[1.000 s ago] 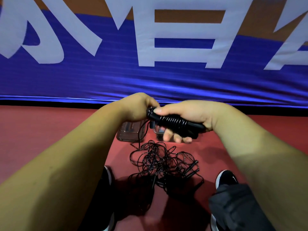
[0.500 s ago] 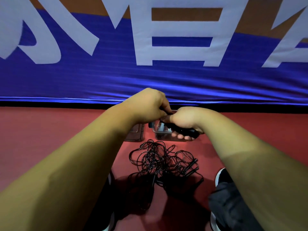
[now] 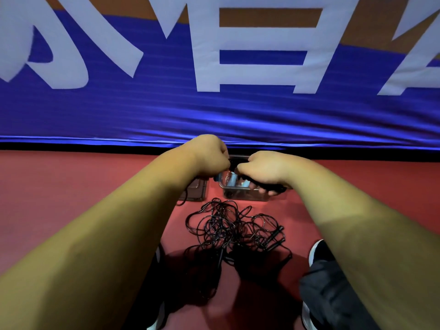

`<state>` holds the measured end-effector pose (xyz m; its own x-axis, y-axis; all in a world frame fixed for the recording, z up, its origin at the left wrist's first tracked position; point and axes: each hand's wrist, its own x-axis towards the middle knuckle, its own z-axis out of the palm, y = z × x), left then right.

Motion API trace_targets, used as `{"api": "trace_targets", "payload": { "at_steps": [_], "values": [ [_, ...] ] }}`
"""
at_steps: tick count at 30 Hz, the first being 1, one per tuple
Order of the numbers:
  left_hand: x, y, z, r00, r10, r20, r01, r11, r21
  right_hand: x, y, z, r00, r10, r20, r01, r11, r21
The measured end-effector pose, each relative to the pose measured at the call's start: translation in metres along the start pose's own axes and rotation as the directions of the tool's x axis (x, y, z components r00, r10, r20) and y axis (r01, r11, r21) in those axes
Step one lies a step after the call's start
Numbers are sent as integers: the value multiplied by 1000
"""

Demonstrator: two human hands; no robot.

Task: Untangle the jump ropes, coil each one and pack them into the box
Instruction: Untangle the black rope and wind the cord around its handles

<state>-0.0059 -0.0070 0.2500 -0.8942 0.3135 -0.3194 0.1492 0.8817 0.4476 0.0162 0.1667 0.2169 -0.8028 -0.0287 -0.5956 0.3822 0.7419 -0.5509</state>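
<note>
Tangled black jump ropes (image 3: 234, 231), clear box (image 3: 245, 196) behind

Light: dim overall, with a bluish sheen along the banner (image 3: 238, 120) folds.
Shadows: a dark patch on the floor (image 3: 59, 186) nearest the viewer.
Sharpness: soft, with bowed edges.

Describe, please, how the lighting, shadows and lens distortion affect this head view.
Head view: the wide lens bows the banner, and sheen glints on its folds; the person's shadow darkens the floor and the near part of the tangle; the forearms loom large and soft; the left hand and right hand crowd the box, so the held rope barely shows.
</note>
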Motion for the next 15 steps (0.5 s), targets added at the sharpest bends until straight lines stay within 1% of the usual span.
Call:
{"api": "trace_targets", "payload": {
  "at_steps": [4,9,12,15],
  "values": [
    [-1,1,0,993,115,33,-119,981,156,-1,-2,1,1000,15,-26,-14,1000,9],
    [-3,4,2,976,215,21,-215,960,177,-1,-4,-3,999,50,-4,-48,981,190],
    [-6,4,-4,979,203,10,-203,975,91,-6,-8,-8,999,17,-37,-6,961,278],
    [-5,-2,-8,989,145,22,-142,985,-96,-4,-8,-8,1000,10,2,-10,917,400]
  ]
}}
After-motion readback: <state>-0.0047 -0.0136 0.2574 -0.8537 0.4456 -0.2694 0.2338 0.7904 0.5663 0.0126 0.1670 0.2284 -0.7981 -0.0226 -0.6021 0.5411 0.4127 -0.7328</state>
